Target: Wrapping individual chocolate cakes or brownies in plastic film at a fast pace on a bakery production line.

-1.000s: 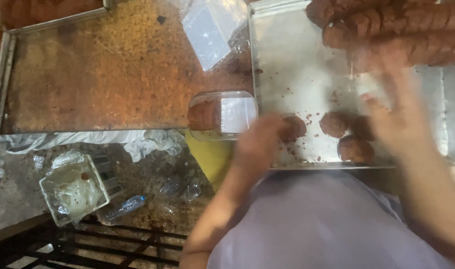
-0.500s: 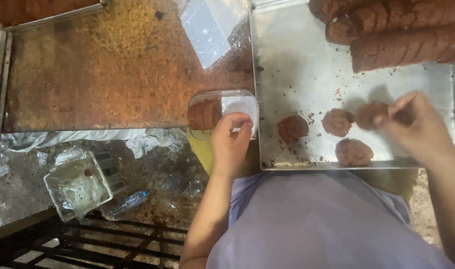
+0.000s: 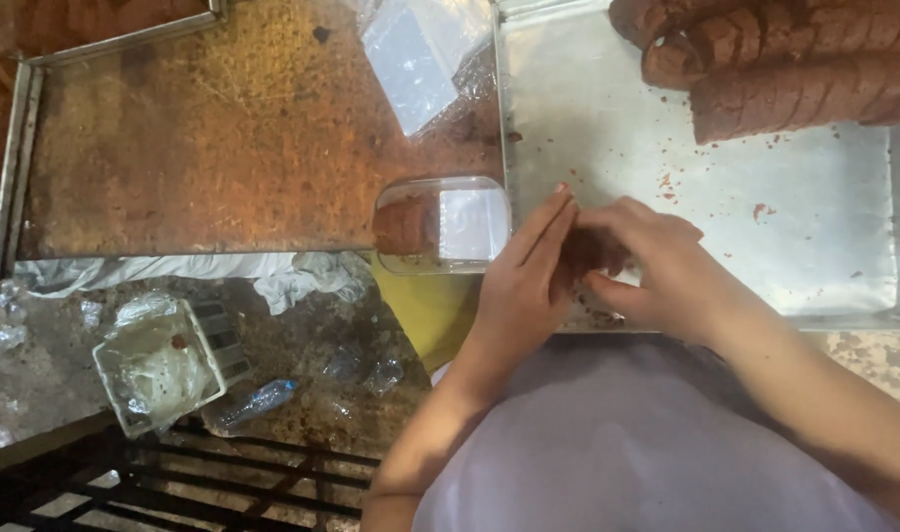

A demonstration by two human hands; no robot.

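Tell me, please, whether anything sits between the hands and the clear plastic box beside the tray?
Nothing visible does. The left hand and right hand cup brown cookies at the tray edge, and the clear plastic box lies right beside them.

I see a rusty brown worktop (image 3: 223, 148) carrying a metal tray (image 3: 814, 256), a clear plastic box (image 3: 440, 225) and clear bags (image 3: 415, 59).
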